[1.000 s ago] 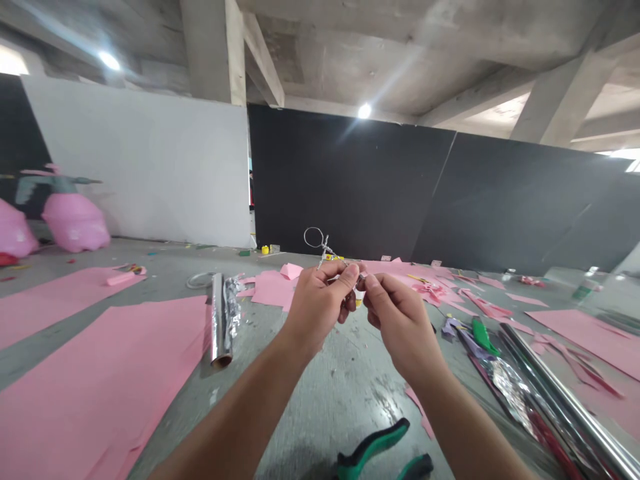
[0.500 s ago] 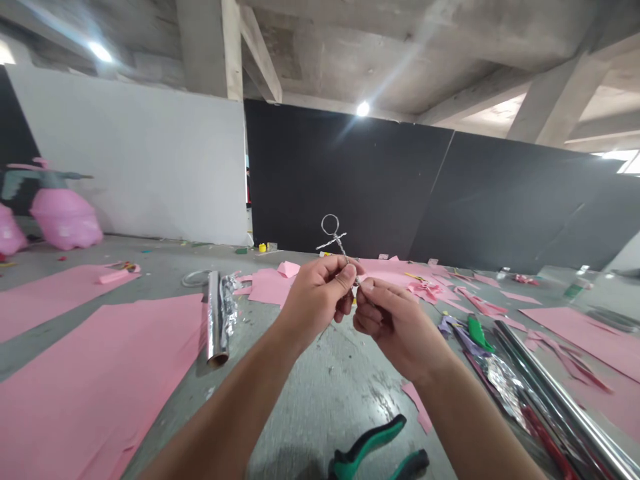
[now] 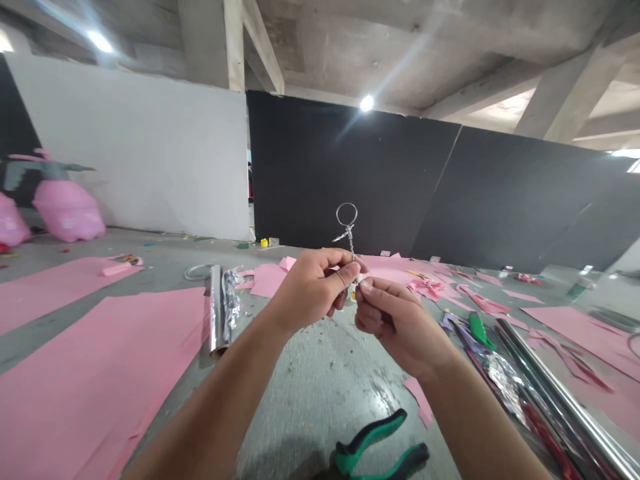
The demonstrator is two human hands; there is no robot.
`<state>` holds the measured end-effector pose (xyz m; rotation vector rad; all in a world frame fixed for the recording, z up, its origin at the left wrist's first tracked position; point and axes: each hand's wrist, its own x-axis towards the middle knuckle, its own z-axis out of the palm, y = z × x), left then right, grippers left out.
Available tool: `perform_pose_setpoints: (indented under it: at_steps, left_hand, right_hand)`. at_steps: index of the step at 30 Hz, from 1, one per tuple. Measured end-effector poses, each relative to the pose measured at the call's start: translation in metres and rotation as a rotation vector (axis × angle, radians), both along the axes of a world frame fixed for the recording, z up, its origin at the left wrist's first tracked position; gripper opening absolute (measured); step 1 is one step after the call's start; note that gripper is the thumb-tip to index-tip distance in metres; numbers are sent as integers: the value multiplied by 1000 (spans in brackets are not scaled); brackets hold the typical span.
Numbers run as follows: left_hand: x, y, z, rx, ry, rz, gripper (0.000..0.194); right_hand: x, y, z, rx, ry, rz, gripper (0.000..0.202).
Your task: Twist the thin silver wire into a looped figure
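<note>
A small twisted wire figure (image 3: pixel 351 241) stands up between my hands, with a round loop at its top and short twisted arms below the loop. My left hand (image 3: pixel 320 283) is closed around its lower body, thumb against fingers. Just to the right and slightly lower, my right hand (image 3: pixel 387 313) pinches the bottom end of the wire. The fingers hide most of that lower part. On the floor below lie pliers (image 3: pixel 373 437) with green and black handles, spread apart and partly cut off by the frame's bottom edge.
Pink paper sheets (image 3: pixel 100 373) cover the floor at left. A foil roll (image 3: pixel 216 310) and a wire coil (image 3: pixel 197 272) lie beside them. At right are a green cutter (image 3: pixel 481 330) and long shiny rolls (image 3: pixel 560 393). Pink spray bottles (image 3: pixel 69 210) stand far left, before a grey panel.
The wire figure has turned and become more upright, its loop shifting right and its arms now seen more end-on. Both hands stay close together with their grip kept.
</note>
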<state>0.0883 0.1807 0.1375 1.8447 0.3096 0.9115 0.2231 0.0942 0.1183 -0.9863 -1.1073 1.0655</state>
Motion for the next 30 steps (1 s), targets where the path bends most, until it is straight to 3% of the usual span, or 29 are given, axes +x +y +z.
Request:
perform_pose_setpoints:
  at_steps: [9, 30]
  left_hand:
    - [-2, 2, 4, -191, -137, -39, 19]
    - [-3, 11, 3, -309, -277, 93, 16]
  right_hand:
    - [0, -1, 3, 169, -386, -176, 16]
    - [7, -4, 8, 55, -516, -214, 17]
